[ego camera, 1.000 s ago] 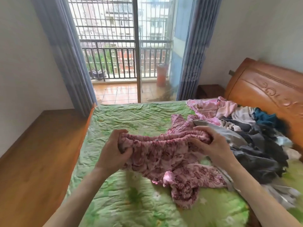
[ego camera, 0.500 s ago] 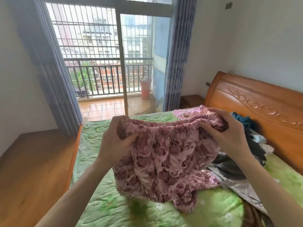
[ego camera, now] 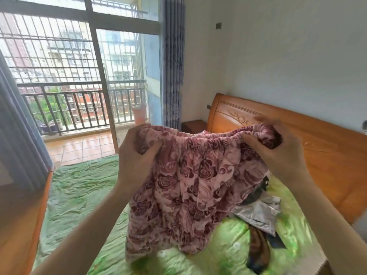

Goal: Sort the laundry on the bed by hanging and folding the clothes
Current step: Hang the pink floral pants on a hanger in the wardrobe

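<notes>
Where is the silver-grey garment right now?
In the head view, the silver-grey garment lies crumpled on the green bedspread at lower right, beside the pink floral garment and below the wooden headboard.

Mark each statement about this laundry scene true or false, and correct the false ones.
1. Both hands grip the pink floral garment at its gathered waistband. True.
2. The left hand is empty. False: it pinches the waistband's left end.
3. The garment lies flat on the green bedspread. False: it hangs from the hands, held up.
4. The right hand is in front of the wooden headboard. True.
</notes>
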Tool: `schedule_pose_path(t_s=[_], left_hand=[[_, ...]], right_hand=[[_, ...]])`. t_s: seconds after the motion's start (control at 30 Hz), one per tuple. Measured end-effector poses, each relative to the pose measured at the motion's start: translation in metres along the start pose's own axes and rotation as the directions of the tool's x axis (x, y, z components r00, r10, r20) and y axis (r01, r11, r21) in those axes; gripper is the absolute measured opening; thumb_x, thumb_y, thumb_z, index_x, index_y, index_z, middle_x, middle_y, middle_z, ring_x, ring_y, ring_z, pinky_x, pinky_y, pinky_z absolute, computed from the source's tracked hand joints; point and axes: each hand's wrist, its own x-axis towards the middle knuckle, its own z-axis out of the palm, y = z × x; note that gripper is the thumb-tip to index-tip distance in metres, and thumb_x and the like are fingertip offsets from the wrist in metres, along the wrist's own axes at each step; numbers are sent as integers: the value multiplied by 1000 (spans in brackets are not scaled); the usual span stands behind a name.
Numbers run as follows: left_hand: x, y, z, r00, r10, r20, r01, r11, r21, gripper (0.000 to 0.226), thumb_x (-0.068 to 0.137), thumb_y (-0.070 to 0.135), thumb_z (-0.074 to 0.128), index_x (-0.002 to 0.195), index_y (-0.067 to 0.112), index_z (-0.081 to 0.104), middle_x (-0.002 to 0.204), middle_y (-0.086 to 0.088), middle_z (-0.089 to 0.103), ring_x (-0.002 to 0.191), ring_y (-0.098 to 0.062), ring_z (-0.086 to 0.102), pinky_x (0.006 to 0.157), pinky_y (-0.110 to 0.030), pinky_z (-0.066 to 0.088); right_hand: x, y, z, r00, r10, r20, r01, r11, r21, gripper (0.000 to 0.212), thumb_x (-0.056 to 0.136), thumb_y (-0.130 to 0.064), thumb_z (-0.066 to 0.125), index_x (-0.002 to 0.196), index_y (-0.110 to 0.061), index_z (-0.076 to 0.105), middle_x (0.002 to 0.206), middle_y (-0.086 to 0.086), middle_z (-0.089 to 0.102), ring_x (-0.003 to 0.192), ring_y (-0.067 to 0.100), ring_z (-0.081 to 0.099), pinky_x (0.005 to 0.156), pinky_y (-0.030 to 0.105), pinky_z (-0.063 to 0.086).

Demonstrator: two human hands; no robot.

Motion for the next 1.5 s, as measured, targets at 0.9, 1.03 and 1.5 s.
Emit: schedule_pose_path(t_s=[0.9,1.03,1.5], left_hand=[[-69,85,252,937,-30,347,213,839,-501,52,76,22,95,122,27,70,102,22,77,92,2,75,77,-12,58],[-94,93,280,885,14,466,255,821,-510,48,76,28,94,117,38,70,101,30,74,92,10,71,79,-8,55],[-163,150,336,783,152,603,312,743,-593,41,81,36,88,117,40,69,109,22,75,98,3,72,82,-11,56]], right_hand=[[-117,-45,-257,849,402,-343,-507,803,-314,46,61,-44,93,103,-43,74,96,-33,73,89,-10,70,76,7,55],[-157,-52,-269,768,402,-498,-601,721,-345,36,73,-33,93,102,-37,72,97,-30,73,88,-8,70,74,4,51],[-228,-117,-313,667,275,-693,-595,756,-273,39,72,-47,90,102,-29,74,101,-10,78,95,7,74,80,17,57]])
